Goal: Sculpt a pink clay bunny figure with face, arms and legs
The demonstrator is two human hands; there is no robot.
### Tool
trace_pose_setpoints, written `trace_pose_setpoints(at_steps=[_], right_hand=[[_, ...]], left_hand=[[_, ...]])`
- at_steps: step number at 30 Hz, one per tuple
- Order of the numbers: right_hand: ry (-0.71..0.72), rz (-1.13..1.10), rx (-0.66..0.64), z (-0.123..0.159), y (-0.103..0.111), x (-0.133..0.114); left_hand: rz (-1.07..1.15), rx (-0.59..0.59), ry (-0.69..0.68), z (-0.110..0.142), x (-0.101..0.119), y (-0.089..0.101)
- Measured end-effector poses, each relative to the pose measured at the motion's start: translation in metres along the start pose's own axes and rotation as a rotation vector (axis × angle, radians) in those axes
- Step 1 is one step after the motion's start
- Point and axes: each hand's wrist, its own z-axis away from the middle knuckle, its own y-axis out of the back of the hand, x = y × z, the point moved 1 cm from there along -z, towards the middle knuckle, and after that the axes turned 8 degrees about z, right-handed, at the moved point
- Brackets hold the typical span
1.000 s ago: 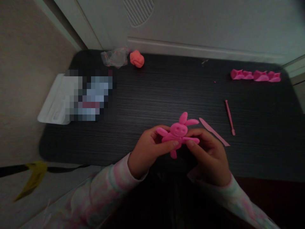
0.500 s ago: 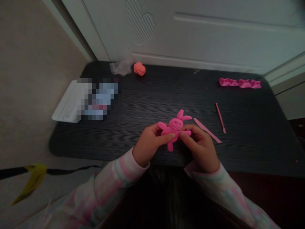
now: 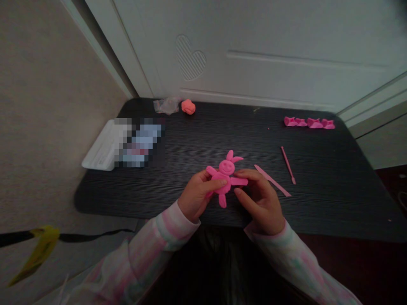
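A pink clay figure [image 3: 226, 167] with long ears, a round body, arms and legs is held up above the near part of the table. My left hand [image 3: 199, 191] grips it by the body, thumb across the belly and fingers behind. Beside the figure's outstretched arm, my right hand [image 3: 262, 199] has its thumb and forefinger apart, with the arm's tip between them; whether a finger touches it I cannot tell. Just right of that hand lies a pink plastic clay knife [image 3: 273, 181], and beyond it a thin pink modelling tool [image 3: 288, 165].
On the dark table [image 3: 203, 135], an orange clay lump [image 3: 188, 106] and a crumpled clear bag [image 3: 166, 106] lie at the back left. A white tray [image 3: 98, 148] and a blurred-out packet [image 3: 143, 144] are at left. Pink folded pieces [image 3: 310, 123] line the back right, near the white door [image 3: 270, 76].
My right thumb and forefinger have come off the figure's arm and spread apart. The left hand keeps its hold, and the figure is tilted more upright. The camera view has shifted slightly.
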Motion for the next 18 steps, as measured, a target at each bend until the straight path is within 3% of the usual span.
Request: trace_pose_setpoints(at_steps=[4,18], right_hand=[[0.055,0.055,-0.019,-0.0025,-0.0007,-0.0026],[0.040,0.160,-0.008,-0.0045,0.0009,-0.0056]], left_hand=[[0.009,-0.004,0.011,0.0004,0.0000,0.0004],[-0.015,-0.013,0.031,0.0017,0.0008,0.0004]])
